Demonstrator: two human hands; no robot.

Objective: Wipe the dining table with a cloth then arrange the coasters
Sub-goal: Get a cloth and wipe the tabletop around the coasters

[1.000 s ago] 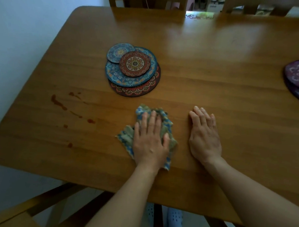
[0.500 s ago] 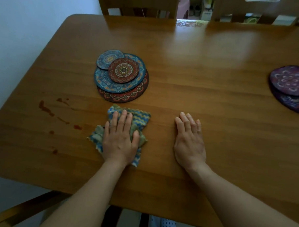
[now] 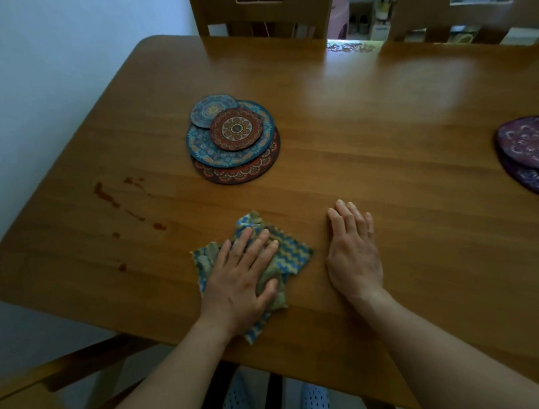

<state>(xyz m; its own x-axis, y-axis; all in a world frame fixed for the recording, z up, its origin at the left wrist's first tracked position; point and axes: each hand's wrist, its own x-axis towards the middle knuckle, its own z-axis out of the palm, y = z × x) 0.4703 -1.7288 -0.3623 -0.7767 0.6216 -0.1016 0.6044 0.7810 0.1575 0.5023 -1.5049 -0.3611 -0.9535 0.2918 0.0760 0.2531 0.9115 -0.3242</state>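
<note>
**Wiping stage under way, coasters not yet touched**

Left hand (image 3: pixel 243 280) lies flat, palm down, fingers spread, pressing the cloth (image 3: pixel 290 256) onto the table (image 3: pixel 386 178) near the front edge. No pinch on the fabric, just weight from above. The cloth is bunched and partly hidden under the palm; zigzag-pattern corners stick out on the right and below the wrist.

Right hand (image 3: pixel 354 254) is open and flat on bare wood just beside the cloth, holding nothing. Looks like a brace.

Done so far: hard to say. The wood around the hands shows no marks, but I can't tell wiped surface from never-dirty surface.

Left to do, my read:
- Red stains (image 3: pixel 108 197) sit to the left of the cloth, a streak plus several small spots running toward the front left corner. All unwiped and apart from the cloth. That is the obvious next target.
- Far half of the table shows only glare; whether it is clean I can't tell.
- Coaster stack (image 3: pixel 234 141) sits beyond the cloth, left of centre: small blue and small red rounds on top of a large blue one, over a large red one, all offset and messy. It needs lifting to wipe under it.
- Purple coasters (image 3: pixel 530 147) overlap at the right edge, partly cut off by the frame.

Estimate: early in the wipe, arranging not begun.
</note>
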